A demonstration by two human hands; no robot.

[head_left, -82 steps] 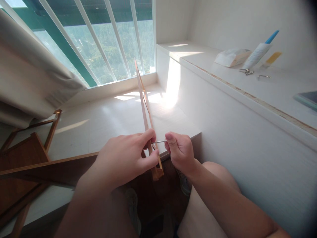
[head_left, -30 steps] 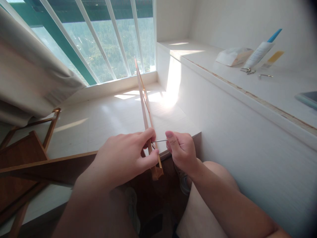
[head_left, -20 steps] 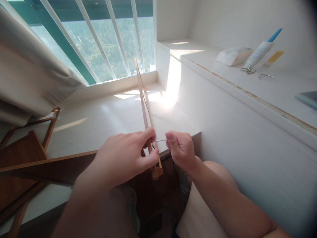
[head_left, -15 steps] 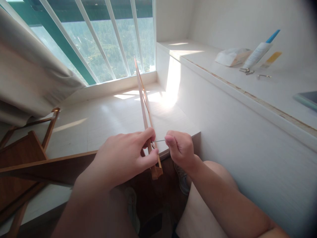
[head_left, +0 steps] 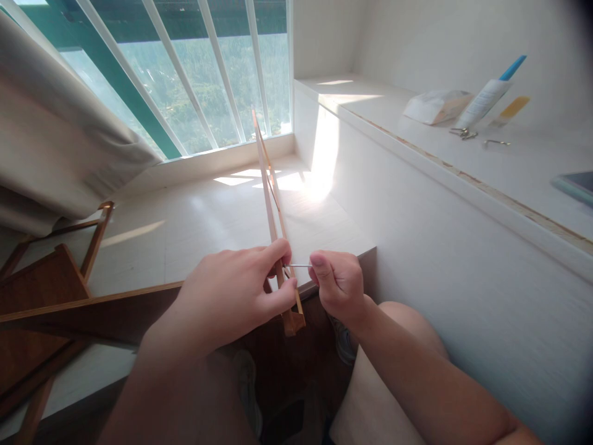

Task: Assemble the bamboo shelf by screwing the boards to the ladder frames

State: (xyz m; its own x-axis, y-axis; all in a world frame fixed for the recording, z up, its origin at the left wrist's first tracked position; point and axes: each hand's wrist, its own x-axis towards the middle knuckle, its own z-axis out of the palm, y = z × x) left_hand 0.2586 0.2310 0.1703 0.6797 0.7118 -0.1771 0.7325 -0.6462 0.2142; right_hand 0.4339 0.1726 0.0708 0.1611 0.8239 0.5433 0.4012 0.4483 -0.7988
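Observation:
A narrow reddish-brown wooden frame (head_left: 267, 204) stands edge-on, running from near my knees toward the window. My left hand (head_left: 236, 287) is closed around its near part, thumb and fingers gripping one rail. To the right of it, my right hand (head_left: 340, 281) makes a fist around a thin metal rod (head_left: 300, 266) that looks like an Allen key. The rod lies roughly level, and its left end reaches the wood by my left fingertips. Its tip and the part inside my fist are hidden.
Further wooden parts (head_left: 92, 312) lie at the left, below a curtain (head_left: 55, 136). On the right ledge (head_left: 463, 170) are a tube with a blue nozzle (head_left: 486, 105), a crumpled plastic packet (head_left: 435, 106), small metal hardware (head_left: 463, 133) and a bent metal piece (head_left: 497, 143).
My right hand has shifted very slightly down and right, with its thumb turned more upright on the rod. The left hand and wooden frame look nearly unchanged.

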